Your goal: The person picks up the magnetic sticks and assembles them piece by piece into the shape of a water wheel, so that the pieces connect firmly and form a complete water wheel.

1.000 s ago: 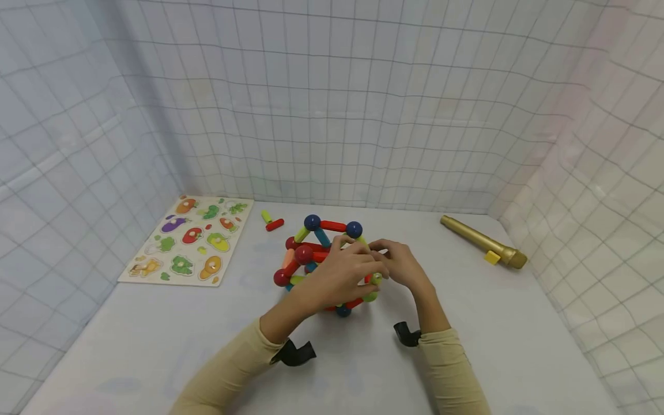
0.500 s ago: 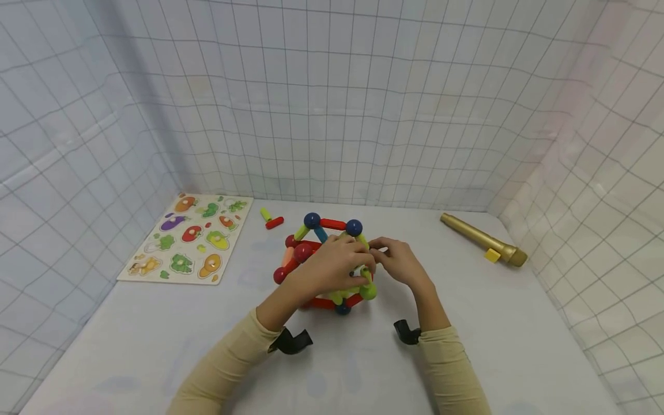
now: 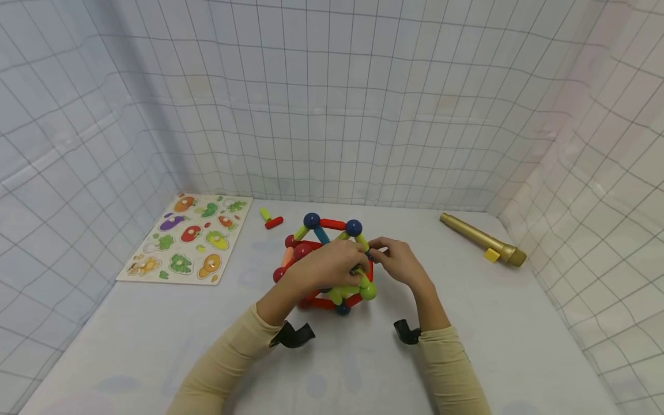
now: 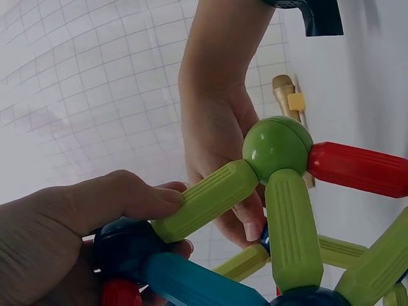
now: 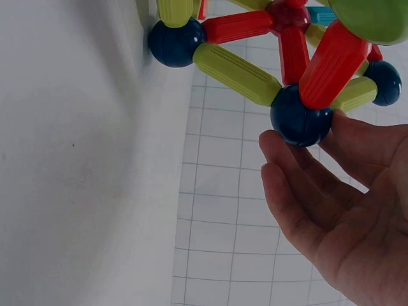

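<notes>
A structure of red, green and blue rods joined by balls (image 3: 332, 225) stands mid-table. My left hand (image 3: 327, 266) grips it from the front. In the left wrist view the thumb (image 4: 127, 194) presses a green rod (image 4: 207, 199) and the fingers curl round a dark blue ball (image 4: 121, 245). A green ball (image 4: 277, 148) joins three rods at the front corner (image 3: 368, 291). My right hand (image 3: 399, 262) reaches in from the right and holds a dark blue ball (image 5: 301, 118) between thumb and fingertips. The middle of the structure is hidden by my hands.
A wooden vegetable puzzle board (image 3: 187, 239) lies at the left. Two loose rods, green and red (image 3: 272, 220), lie behind the structure. A gold tube (image 3: 482, 239) with a yellow block (image 3: 491, 255) lies at the right. Gridded cloth walls close off three sides.
My left hand has drawn back a little on the structure, uncovering the green corner ball and its green rods. The right hand has stayed at the right side.
</notes>
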`<state>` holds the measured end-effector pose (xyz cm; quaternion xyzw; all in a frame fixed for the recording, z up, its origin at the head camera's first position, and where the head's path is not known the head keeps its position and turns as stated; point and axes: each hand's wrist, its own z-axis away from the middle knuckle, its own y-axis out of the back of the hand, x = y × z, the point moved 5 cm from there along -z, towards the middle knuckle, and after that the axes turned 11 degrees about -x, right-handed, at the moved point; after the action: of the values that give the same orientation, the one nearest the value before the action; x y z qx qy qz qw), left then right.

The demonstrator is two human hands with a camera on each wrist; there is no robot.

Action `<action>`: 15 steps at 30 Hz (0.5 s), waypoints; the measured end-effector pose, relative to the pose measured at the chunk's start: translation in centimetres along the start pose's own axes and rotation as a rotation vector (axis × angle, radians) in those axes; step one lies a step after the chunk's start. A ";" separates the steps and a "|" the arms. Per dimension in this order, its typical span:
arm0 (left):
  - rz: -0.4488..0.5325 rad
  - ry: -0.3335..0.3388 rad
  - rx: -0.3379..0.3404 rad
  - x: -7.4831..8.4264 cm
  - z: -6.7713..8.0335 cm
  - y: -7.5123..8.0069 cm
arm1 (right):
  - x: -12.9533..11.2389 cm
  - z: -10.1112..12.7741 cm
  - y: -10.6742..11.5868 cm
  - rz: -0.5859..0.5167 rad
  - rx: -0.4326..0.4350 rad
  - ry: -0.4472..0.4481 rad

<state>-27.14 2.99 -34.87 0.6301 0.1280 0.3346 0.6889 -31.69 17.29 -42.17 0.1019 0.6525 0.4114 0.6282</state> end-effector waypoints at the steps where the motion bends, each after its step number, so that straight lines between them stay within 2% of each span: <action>1: 0.001 0.009 -0.012 0.0 0.0 0.0 | 0.0 -0.1 0.0 0.000 -0.001 0.002; 5: 0.016 0.014 -0.037 -0.2 0.2 0.3 | -0.2 -0.2 -0.1 -0.006 -0.005 0.010; 8: 0.061 -0.007 0.012 -0.7 1.0 0.8 | -0.2 -0.2 0.0 -0.002 -0.006 0.013; 10: 0.131 -0.015 0.110 -1.8 2.0 1.7 | -0.2 -0.1 0.0 0.003 -0.005 0.014; 12: 0.209 -0.004 0.261 -3.6 3.4 3.0 | -0.3 -0.2 -0.1 0.007 -0.004 0.015; 13: 0.245 0.023 0.345 -4.8 4.1 3.7 | -0.3 -0.3 -0.1 0.007 -0.005 0.018; 15: 0.313 0.119 0.497 -8.0 5.3 4.9 | -0.5 -0.3 -0.1 0.007 -0.003 0.020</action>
<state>-31.39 -6.23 -31.24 0.7709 0.1475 0.4313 0.4449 -31.85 16.79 -41.95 0.0992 0.6577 0.4158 0.6203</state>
